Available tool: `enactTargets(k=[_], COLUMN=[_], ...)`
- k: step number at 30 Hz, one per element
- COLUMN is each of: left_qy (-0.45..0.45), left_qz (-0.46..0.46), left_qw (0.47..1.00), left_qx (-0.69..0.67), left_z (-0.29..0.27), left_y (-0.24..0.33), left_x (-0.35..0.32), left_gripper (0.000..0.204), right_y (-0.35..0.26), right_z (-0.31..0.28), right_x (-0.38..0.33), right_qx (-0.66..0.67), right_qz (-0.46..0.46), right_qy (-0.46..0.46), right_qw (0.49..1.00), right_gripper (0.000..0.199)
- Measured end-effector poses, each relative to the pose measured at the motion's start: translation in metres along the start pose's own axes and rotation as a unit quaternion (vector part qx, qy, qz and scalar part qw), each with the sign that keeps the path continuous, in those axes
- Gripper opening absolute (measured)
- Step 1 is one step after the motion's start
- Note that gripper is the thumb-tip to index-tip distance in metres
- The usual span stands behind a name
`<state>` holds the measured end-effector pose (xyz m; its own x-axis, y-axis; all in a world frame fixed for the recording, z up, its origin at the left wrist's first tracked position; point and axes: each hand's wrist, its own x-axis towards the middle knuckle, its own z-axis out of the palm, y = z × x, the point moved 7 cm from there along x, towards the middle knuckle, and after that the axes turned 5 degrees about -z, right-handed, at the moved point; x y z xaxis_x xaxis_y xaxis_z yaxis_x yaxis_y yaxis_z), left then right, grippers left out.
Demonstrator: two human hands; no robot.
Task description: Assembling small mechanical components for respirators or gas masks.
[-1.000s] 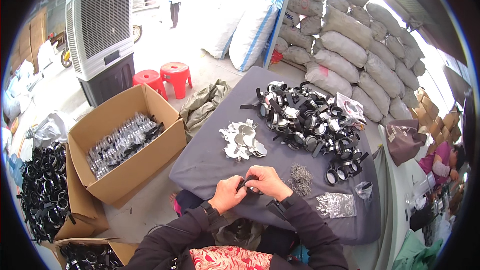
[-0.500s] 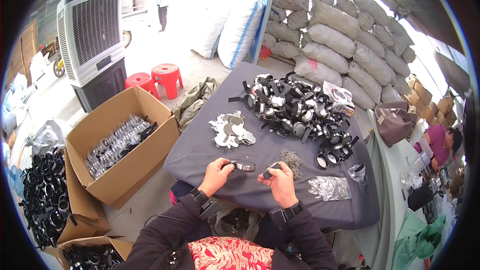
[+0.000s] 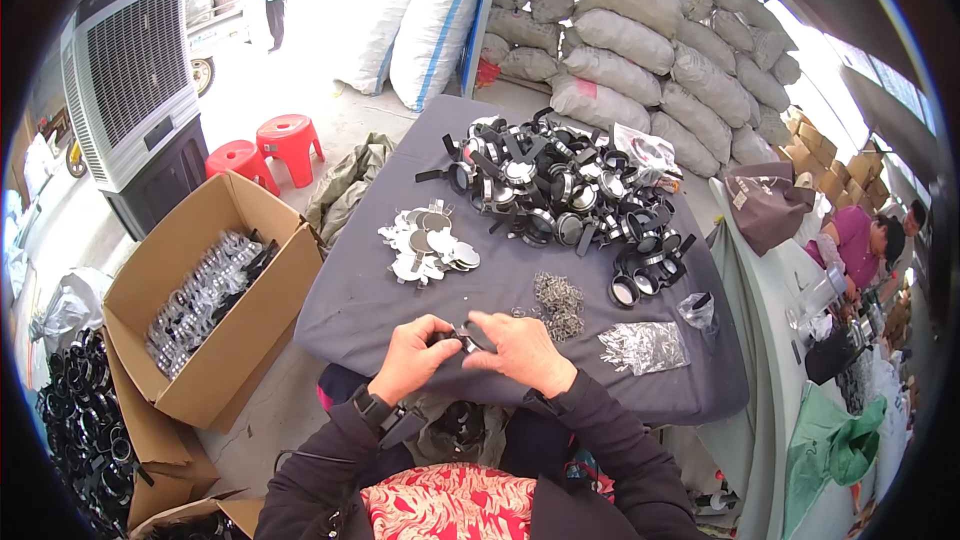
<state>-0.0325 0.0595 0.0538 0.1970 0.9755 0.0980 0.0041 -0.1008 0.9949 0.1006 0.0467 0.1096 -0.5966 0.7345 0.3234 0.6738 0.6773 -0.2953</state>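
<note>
Just past the table's near edge, both my hands meet around a round black part with a silver rim (image 3: 477, 337). My left hand (image 3: 408, 360) pinches its left side between thumb and fingers. My right hand (image 3: 528, 352) closes over its right side, and the fingers cover much of it. Farther up the table lies a heap of similar round black and silver parts (image 3: 570, 180). A pile of flat silver-white discs (image 3: 428, 242) lies left of it. Small wire clips (image 3: 558, 305) sit beyond my right hand, with a clear bag of small metal parts (image 3: 645, 348) to their right.
Left of the table stands a cardboard box (image 3: 278, 270) holding rows of clear and black pieces. Red stools (image 3: 290, 145) and an air cooler (image 3: 135, 80) stand behind it. Stacked sacks (image 3: 640, 50) line the back. A person in purple (image 3: 858, 240) works at the right.
My hands have come together around the round part; before, they were apart, the left holding it and the right a small black piece. The view has shifted.
</note>
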Motion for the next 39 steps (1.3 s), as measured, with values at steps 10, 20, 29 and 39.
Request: enactTargets(k=[10,20,29,39], left_qy=[-0.101,0.066,0.070,0.074], left_qz=[0.108,0.176,0.119,0.154], left_qw=[0.988,0.982,0.967,0.954], left_qx=[0.045,0.005,0.212,0.245], left_z=[0.015,0.000,0.008,0.013], left_y=[0.025,0.027,-0.009,-0.011], left_x=[-0.005,0.007,0.010,-0.001], left_gripper=[0.018,0.035,0.008,0.007], right_y=[0.018,0.043,0.184,0.340], right_z=[0.004,-0.023,-0.140,-0.171], right_x=[-0.004,-0.021,-0.059,-0.072], right_qx=[0.120,0.154,0.288,0.251], right_qz=[0.057,0.214,0.394,0.470], right_qy=[-0.259,-0.180,0.291,0.354], right_qw=[0.957,0.948,0.823,0.768], right_gripper=[0.079,0.057,0.029,0.046])
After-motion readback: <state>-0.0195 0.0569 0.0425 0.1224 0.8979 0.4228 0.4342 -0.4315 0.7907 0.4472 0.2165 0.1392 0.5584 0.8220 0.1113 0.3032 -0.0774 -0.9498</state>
